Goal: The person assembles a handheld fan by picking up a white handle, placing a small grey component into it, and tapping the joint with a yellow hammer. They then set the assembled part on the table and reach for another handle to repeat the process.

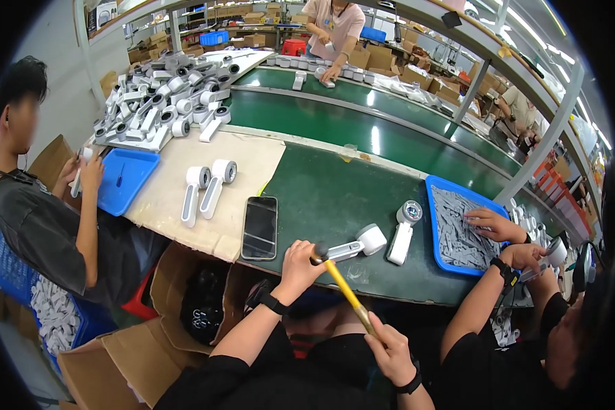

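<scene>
My left hand (pixel 299 268) is closed around the handle end of a white handheld fan (pixel 370 240) at the near table edge. The fan lies with its round head pointing right. In my right hand (pixel 393 352) is a hammer (pixel 345 288) with a yellow handle. Its dark head is beside my left fingers, over the fan's handle end; whether it touches the fan I cannot tell. Another white handheld fan (pixel 404 232) lies just to the right. A black phone (pixel 260 228) lies left of my left hand, and two more white fans (pixel 206 190) lie on cardboard beyond it.
A blue tray (pixel 439 256) of grey strips stands at right, with a co-worker's hand in it. Many white fans (pixel 164 102) are heaped at far left. Near a seated person, another blue tray (pixel 131 179) holds a screwdriver. Below the table is an open cardboard box (pixel 171 290).
</scene>
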`<move>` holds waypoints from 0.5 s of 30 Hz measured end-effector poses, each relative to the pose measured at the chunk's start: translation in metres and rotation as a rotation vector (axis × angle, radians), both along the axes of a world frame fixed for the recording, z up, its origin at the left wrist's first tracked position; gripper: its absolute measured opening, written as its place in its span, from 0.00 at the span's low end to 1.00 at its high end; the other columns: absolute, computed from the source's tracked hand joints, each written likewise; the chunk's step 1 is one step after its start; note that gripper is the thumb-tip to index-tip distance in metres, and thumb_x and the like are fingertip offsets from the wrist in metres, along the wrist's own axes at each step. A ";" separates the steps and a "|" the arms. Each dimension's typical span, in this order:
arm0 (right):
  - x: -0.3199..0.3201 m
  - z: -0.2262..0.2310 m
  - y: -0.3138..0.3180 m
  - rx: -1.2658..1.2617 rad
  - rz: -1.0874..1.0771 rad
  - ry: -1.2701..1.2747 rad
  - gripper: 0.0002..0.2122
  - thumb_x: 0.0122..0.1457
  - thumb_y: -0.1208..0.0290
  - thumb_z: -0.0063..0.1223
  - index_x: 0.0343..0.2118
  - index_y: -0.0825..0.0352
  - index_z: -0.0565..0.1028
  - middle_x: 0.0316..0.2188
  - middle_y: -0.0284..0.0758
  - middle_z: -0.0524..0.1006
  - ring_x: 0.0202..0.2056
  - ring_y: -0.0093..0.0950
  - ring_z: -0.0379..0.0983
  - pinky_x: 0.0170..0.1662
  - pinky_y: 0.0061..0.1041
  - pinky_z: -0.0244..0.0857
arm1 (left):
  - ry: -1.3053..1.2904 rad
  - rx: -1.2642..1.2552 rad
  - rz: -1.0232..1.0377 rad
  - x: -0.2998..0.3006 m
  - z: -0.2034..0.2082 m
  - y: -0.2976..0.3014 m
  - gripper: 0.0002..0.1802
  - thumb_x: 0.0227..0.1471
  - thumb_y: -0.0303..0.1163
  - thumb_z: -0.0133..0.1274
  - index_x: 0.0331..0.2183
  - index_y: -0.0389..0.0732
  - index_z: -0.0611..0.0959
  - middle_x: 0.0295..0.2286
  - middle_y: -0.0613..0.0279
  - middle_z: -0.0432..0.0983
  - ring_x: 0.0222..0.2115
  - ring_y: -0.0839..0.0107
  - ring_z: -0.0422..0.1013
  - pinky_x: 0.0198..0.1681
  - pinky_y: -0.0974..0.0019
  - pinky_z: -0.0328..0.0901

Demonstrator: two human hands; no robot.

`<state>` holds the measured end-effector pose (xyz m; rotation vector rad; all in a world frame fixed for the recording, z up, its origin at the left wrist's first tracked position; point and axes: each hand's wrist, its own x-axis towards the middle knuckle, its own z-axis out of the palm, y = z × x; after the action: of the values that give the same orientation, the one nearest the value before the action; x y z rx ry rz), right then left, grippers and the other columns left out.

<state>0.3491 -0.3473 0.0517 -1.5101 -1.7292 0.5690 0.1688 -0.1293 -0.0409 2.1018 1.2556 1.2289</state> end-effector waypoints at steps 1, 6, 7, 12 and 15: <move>0.001 -0.007 0.001 0.010 -0.021 0.056 0.23 0.56 0.80 0.56 0.57 0.70 0.71 0.21 0.37 0.68 0.23 0.27 0.66 0.29 0.24 0.61 | -0.005 0.022 0.005 0.001 -0.001 0.002 0.16 0.36 0.38 0.71 0.29 0.42 0.85 0.25 0.62 0.73 0.33 0.58 0.69 0.39 0.57 0.65; 0.012 -0.008 0.000 -0.081 -0.059 0.009 0.23 0.56 0.81 0.55 0.57 0.71 0.70 0.23 0.37 0.69 0.23 0.27 0.67 0.30 0.23 0.61 | -0.034 -0.041 -0.028 -0.001 0.010 -0.005 0.14 0.36 0.36 0.70 0.28 0.43 0.84 0.25 0.62 0.72 0.33 0.60 0.69 0.40 0.58 0.64; 0.014 -0.012 -0.001 0.038 -0.098 0.050 0.23 0.56 0.81 0.55 0.57 0.69 0.70 0.22 0.39 0.69 0.23 0.30 0.67 0.30 0.26 0.62 | -0.048 -0.021 -0.033 0.000 0.009 -0.004 0.14 0.36 0.35 0.70 0.28 0.43 0.85 0.24 0.63 0.72 0.32 0.60 0.69 0.39 0.58 0.64; 0.030 -0.011 0.002 -0.112 -0.163 -0.066 0.23 0.57 0.82 0.55 0.57 0.73 0.69 0.29 0.42 0.76 0.28 0.31 0.73 0.36 0.24 0.66 | -0.040 0.003 -0.028 0.001 0.010 0.000 0.14 0.36 0.35 0.70 0.29 0.43 0.85 0.24 0.63 0.73 0.32 0.60 0.69 0.40 0.59 0.64; 0.027 -0.010 -0.003 0.014 -0.187 0.021 0.24 0.57 0.82 0.54 0.58 0.73 0.68 0.26 0.38 0.73 0.27 0.25 0.69 0.33 0.22 0.63 | -0.034 -0.022 -0.037 0.001 0.011 -0.003 0.14 0.36 0.35 0.70 0.29 0.42 0.85 0.24 0.63 0.74 0.32 0.60 0.70 0.40 0.59 0.64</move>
<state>0.3756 -0.3501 0.0420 -1.6291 -1.5518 0.4738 0.1698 -0.1320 -0.0301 2.0707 1.2051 1.2238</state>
